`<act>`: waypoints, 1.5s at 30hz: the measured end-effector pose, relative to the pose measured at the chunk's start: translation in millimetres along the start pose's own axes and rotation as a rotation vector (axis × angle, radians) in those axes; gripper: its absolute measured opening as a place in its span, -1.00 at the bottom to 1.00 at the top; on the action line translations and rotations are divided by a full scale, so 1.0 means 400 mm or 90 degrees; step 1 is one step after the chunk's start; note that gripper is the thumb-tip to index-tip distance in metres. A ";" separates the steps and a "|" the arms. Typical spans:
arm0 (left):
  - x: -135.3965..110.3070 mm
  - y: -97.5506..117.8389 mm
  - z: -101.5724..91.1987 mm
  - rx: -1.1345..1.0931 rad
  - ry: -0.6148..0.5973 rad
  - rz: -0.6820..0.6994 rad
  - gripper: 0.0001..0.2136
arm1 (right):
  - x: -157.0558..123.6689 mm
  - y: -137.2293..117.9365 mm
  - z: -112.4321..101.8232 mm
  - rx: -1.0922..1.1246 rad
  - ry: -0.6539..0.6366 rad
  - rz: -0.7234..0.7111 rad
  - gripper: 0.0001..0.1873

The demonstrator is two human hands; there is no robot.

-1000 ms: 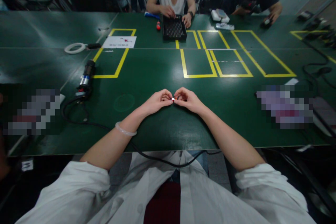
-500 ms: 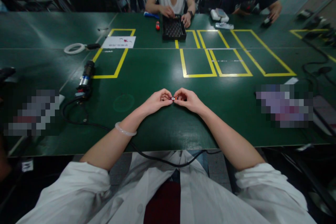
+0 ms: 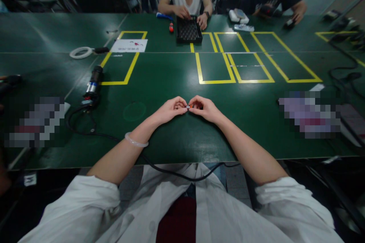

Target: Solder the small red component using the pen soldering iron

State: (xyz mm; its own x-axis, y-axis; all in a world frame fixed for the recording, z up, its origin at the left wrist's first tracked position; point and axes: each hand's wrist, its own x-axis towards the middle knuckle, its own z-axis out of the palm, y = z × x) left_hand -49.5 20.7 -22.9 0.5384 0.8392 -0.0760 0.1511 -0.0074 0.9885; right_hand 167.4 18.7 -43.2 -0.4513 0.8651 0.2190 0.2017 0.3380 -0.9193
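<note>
Near the middle of the green table (image 3: 171,144), my left hand (image 3: 174,108) and my right hand (image 3: 204,107) meet fingertip to fingertip. Pinched between them is a tiny part (image 3: 188,107) with a pale middle and a bit of orange-red on the right side. It is too small for me to tell its kind. Both hands have thumb and forefinger closed on it, and the other fingers are curled in. My left wrist wears a pale translucent bangle (image 3: 136,140).
A dark cylindrical tool (image 3: 92,83) with a black cable lies on the left. Yellow tape outlines (image 3: 216,82) mark the table. Across it, a co-worker's hands are at a black tray (image 3: 189,39). A white sheet (image 3: 129,45) and a white cable coil (image 3: 81,52) lie at far left.
My hands stay almost still, holding the same small part. At the left edge, a dark object has shifted slightly, with a person's fingers beside it.
</note>
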 end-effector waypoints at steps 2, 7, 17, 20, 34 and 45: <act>0.000 0.001 0.001 -0.001 -0.001 -0.001 -0.66 | 0.000 0.000 0.000 0.002 0.001 0.002 -0.75; 0.001 0.000 0.001 0.001 -0.002 0.006 -0.65 | -0.001 -0.003 -0.002 0.000 0.007 0.011 -0.75; -0.002 0.003 0.002 0.007 -0.004 -0.003 -0.65 | 0.002 -0.004 -0.001 0.021 0.006 0.024 -0.73; -0.001 0.005 0.002 0.008 -0.006 -0.004 -0.65 | 0.002 -0.005 -0.002 0.023 0.008 0.024 -0.72; -0.002 0.013 0.000 0.039 -0.008 -0.018 -0.62 | 0.000 -0.009 -0.004 0.040 -0.006 0.037 -0.73; 0.003 0.005 -0.004 0.049 -0.011 -0.023 -0.61 | -0.002 -0.013 -0.005 0.038 -0.019 0.041 -0.73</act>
State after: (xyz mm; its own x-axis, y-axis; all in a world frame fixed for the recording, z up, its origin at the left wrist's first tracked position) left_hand -49.8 22.7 -20.6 0.5462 0.8299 -0.1140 0.2330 -0.0198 0.9723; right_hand 168.4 17.1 -37.9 -0.4651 0.8724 0.1503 0.1795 0.2592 -0.9490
